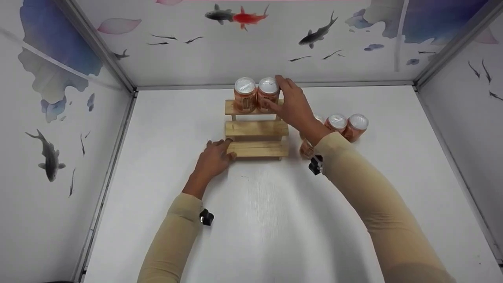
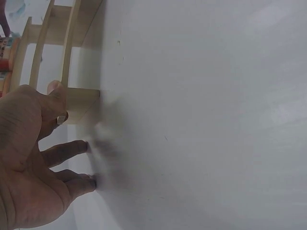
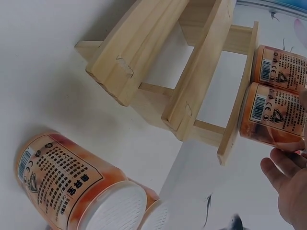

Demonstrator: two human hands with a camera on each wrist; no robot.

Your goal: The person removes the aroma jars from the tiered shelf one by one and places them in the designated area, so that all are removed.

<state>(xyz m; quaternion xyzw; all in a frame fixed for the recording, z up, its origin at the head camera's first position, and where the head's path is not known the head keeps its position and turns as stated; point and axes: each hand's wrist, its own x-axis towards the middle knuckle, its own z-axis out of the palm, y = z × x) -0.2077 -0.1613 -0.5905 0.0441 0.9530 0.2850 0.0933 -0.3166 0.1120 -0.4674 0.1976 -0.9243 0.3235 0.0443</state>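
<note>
A three-step wooden rack (image 1: 257, 128) stands on the white table. Two orange cans with pale lids sit side by side on its top step: a left can (image 1: 245, 100) and a right can (image 1: 268, 87). My right hand (image 1: 295, 107) holds the right can from its right side, thumb across the front and fingers toward the back. In the right wrist view its fingers (image 3: 276, 172) show beside that can's base. My left hand (image 1: 213, 159) pinches the left end of the rack's lowest step, its thumb (image 2: 56, 92) against the step and the other fingers spread beside it.
Several more orange cans (image 1: 357, 127) stand on the table (image 1: 251, 220) right of the rack, partly hidden by my right forearm. Behind the rack rises a white back wall (image 1: 259, 55) printed with fish; side walls stand left and right.
</note>
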